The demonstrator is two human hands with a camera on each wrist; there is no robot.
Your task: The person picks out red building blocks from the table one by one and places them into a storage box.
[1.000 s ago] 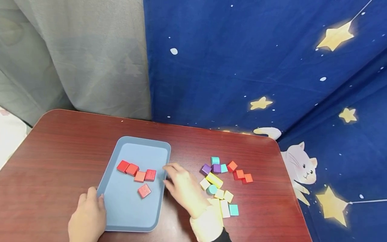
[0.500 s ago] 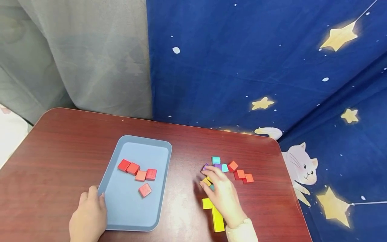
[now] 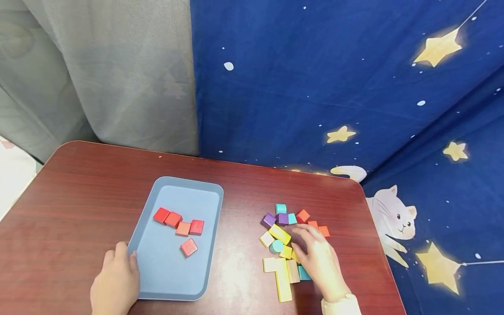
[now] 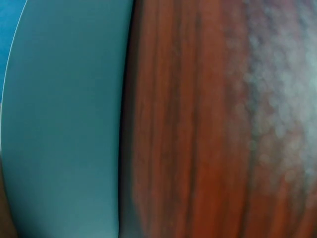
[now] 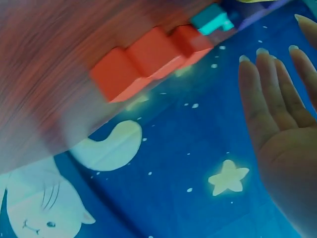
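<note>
My left hand (image 3: 116, 280) grips the near left edge of a blue-grey tray (image 3: 169, 275), thumb at the rim. Several red cubes lie in the tray, one (image 3: 189, 247) apart from the others. My right hand (image 3: 320, 264) is over the right part of a group of toy blocks, its fingers extended and nothing seen held. Below its fingertips a yellow cube (image 3: 295, 256) is partly covered. Just beyond the hand are red cubes (image 3: 302, 216), also seen as red blocks (image 5: 156, 52) in the right wrist view, where the fingers look straight and spread.
Purple cubes (image 3: 268, 220), a teal cylinder (image 3: 276, 246), a yellow cylinder (image 3: 280, 234) and a long yellow block (image 3: 283, 284) lie on the brown table (image 3: 90, 188). A blue starry curtain (image 3: 275, 87) hangs behind. The left wrist view shows the tray's side (image 4: 64, 119) close up.
My right hand has moved from the tray's right edge rightward over the blocks, to the right side of the group. The left hand stays at the tray, and the cubes in it keep their places.
</note>
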